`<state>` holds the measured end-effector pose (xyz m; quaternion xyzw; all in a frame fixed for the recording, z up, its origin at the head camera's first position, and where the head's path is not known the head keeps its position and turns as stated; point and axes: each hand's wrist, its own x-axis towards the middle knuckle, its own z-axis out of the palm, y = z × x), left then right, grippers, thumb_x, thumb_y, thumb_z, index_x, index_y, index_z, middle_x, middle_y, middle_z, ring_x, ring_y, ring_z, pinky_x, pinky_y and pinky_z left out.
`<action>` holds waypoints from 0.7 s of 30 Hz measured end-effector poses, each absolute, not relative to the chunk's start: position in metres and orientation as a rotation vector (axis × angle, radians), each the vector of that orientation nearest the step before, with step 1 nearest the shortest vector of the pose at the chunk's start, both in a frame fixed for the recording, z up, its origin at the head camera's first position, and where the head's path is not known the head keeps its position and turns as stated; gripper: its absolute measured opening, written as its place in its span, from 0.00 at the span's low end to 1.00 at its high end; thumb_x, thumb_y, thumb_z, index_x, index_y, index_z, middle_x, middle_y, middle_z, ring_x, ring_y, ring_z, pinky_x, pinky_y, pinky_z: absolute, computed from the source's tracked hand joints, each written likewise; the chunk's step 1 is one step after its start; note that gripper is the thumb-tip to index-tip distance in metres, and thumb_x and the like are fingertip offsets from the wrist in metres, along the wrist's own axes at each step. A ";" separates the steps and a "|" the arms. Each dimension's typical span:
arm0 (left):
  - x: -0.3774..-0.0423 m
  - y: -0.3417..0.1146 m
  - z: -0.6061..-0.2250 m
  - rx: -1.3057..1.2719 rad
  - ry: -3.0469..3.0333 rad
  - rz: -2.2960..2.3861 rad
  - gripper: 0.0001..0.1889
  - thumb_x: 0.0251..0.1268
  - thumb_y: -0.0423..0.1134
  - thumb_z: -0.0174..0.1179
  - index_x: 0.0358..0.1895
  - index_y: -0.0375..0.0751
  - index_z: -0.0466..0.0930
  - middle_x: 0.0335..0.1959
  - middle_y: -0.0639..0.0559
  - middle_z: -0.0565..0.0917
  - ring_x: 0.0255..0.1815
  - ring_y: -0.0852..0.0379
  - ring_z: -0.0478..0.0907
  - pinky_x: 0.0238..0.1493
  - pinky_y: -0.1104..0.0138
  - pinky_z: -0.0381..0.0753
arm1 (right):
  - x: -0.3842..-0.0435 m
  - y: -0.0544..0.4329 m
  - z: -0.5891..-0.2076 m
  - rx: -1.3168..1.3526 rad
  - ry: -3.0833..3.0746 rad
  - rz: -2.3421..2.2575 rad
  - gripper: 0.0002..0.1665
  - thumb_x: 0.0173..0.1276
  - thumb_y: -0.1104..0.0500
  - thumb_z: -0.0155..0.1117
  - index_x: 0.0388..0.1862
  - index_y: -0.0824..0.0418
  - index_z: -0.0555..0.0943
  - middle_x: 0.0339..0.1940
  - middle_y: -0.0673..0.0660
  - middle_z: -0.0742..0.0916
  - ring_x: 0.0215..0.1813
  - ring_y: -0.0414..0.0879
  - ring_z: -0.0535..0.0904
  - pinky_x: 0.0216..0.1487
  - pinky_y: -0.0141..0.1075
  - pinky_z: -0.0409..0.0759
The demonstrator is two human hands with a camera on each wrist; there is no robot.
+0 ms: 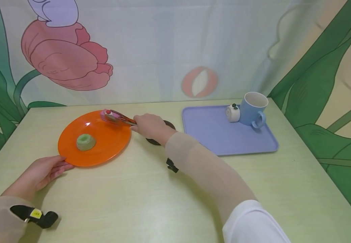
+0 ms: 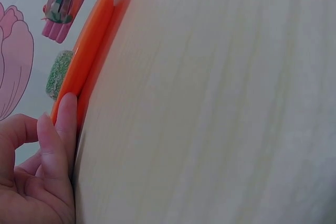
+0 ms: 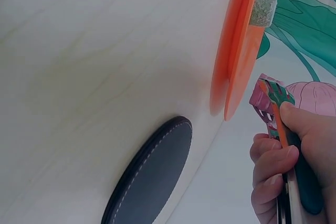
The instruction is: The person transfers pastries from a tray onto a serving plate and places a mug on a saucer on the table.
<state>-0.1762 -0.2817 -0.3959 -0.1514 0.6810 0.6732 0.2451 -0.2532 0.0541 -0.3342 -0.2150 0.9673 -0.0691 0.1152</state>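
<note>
My left hand (image 1: 46, 171) pinches the near-left rim of a round orange plate (image 1: 110, 145), with fingers right at its edge in the left wrist view. On the plate sits a small green, ring-topped toy cake (image 1: 85, 142). My right hand (image 1: 152, 127) grips a pair of tongs by their dark green handles (image 3: 308, 187). Between the metal tips of the tongs (image 1: 124, 118) is a pink toy cake (image 1: 104, 115) with a red top, over the plate's far right part. In the left wrist view the pink cake (image 2: 55, 31) appears above the plate's surface.
A round black coaster with stitched edging (image 3: 157, 177) lies under my right forearm, partly hidden in the head view. To the right, a lavender tray (image 1: 215, 135) bears a blue mug (image 1: 249, 111) and a small white roll cake (image 1: 233, 113). A printed curtain (image 1: 139, 50) hangs behind the table.
</note>
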 end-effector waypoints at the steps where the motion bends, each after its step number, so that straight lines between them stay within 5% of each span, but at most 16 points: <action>1: -0.176 -0.282 -0.396 -0.414 1.858 1.839 0.15 0.71 0.47 0.48 0.53 0.42 0.67 0.31 0.56 0.86 0.36 0.62 0.84 0.38 0.76 0.79 | -0.254 0.053 -0.335 -0.632 2.831 -0.204 0.24 0.72 0.42 0.48 0.57 0.55 0.72 0.35 0.49 0.80 0.34 0.44 0.75 0.33 0.34 0.75; 8: -0.175 -0.282 -0.396 -0.396 1.854 1.848 0.15 0.72 0.46 0.48 0.53 0.41 0.66 0.31 0.55 0.86 0.36 0.62 0.84 0.38 0.76 0.79 | -0.256 0.046 -0.337 -0.634 2.822 -0.163 0.27 0.72 0.41 0.47 0.62 0.55 0.70 0.41 0.49 0.81 0.38 0.43 0.75 0.39 0.35 0.76; 21: -0.175 -0.282 -0.397 -0.381 1.845 1.861 0.13 0.72 0.46 0.48 0.50 0.42 0.68 0.32 0.55 0.86 0.36 0.62 0.84 0.38 0.76 0.79 | -0.261 0.035 -0.343 -0.593 2.801 -0.208 0.24 0.70 0.40 0.49 0.56 0.54 0.73 0.38 0.48 0.80 0.37 0.43 0.74 0.37 0.34 0.74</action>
